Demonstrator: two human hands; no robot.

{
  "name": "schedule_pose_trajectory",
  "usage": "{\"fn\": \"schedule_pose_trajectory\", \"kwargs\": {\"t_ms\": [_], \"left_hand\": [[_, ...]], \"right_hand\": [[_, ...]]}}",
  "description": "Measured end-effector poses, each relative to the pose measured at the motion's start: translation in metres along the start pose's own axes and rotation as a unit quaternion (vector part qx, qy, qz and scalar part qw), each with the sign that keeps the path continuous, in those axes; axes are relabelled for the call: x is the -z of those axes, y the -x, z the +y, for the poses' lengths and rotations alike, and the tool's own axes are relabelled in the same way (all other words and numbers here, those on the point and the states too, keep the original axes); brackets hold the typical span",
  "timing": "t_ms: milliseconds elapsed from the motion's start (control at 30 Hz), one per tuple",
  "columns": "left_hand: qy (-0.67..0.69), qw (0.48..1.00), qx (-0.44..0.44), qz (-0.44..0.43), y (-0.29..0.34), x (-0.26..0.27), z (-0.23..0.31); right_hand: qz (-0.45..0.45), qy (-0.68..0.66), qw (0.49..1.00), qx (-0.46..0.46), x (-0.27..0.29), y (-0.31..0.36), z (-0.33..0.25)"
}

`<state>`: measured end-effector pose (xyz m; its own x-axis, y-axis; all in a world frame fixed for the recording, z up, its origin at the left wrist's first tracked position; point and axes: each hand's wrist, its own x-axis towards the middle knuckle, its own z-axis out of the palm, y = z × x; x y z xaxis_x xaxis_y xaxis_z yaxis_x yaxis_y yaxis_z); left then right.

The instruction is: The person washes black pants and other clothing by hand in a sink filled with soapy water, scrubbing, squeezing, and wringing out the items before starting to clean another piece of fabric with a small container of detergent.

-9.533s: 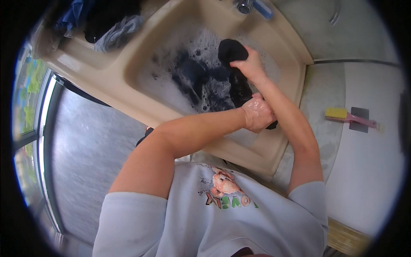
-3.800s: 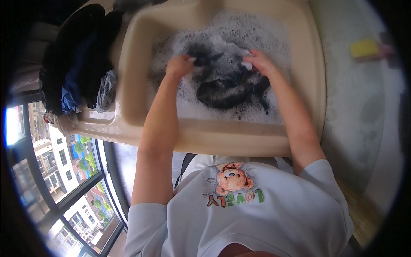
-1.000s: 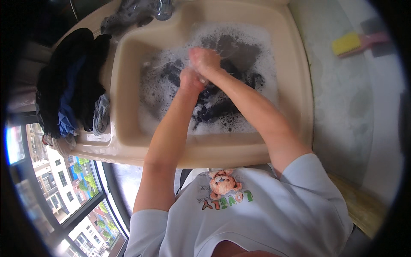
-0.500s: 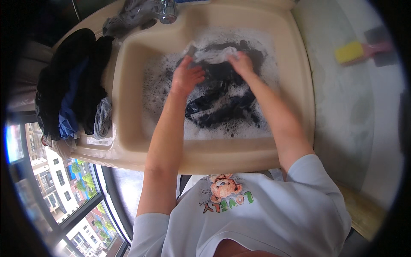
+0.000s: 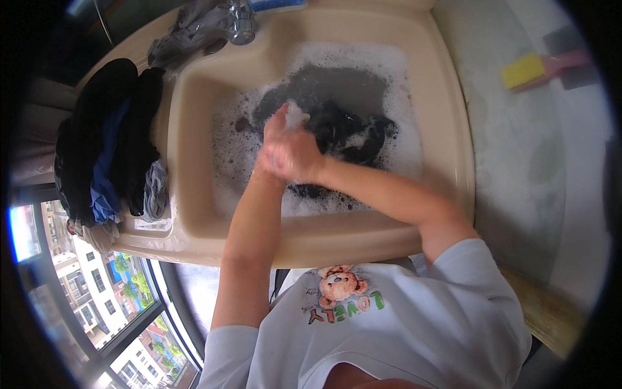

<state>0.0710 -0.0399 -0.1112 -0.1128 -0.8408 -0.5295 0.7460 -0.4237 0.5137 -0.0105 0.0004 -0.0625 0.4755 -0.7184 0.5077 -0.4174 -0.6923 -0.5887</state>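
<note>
My two hands are together over the left half of a beige washbasin (image 5: pixel 184 142). My left hand (image 5: pixel 275 126) is closed on a small white wet cloth (image 5: pixel 296 115), bunched up so that only part of it shows. My right hand (image 5: pixel 301 155) crosses over and wraps the left one, closed on the same cloth and blurred by motion. It hides most of the left fingers. Below and beyond them, dark clothes (image 5: pixel 363 139) lie soaking in grey, foamy water (image 5: pixel 350 84).
A pile of dark and blue clothes (image 5: pixel 107 142) rests on the basin's left ledge, beside a grey cloth (image 5: pixel 155 188). Another grey cloth (image 5: pixel 184 35) lies by the faucet (image 5: pixel 241 26). On the right-hand surface sits a yellow-and-pink brush (image 5: pixel 525 71). A window (image 5: pixel 123 305) is at lower left.
My hands were apart with the white cloth stretched between them at the basin's far side. Now they have come nearer and left, pressed together with the cloth bunched up.
</note>
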Motion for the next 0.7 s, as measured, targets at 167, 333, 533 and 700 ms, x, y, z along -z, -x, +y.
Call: {"fn": "schedule_pose_trajectory", "kwargs": {"t_ms": [167, 333, 533, 700], "left_hand": [[0.004, 0.997, -0.008, 0.081, -0.017, -0.018, -0.002], [0.112, 0.977, -0.099, -0.154, -0.023, 0.034, -0.001], [-0.076, 0.996, -0.032, 0.024, 0.001, -0.027, 0.021], [-0.073, 0.996, 0.044, 0.023, -0.002, -0.003, 0.024]], "right_hand": [[0.007, 0.114, 0.94, -0.32, 0.005, -0.046, 0.084], [0.051, 0.006, 0.983, -0.175, -0.012, -0.022, 0.013], [-0.009, 0.164, 0.899, -0.406, 0.054, -0.004, 0.175], [-0.003, 0.165, 0.89, -0.424, 0.034, 0.016, 0.171]]}}
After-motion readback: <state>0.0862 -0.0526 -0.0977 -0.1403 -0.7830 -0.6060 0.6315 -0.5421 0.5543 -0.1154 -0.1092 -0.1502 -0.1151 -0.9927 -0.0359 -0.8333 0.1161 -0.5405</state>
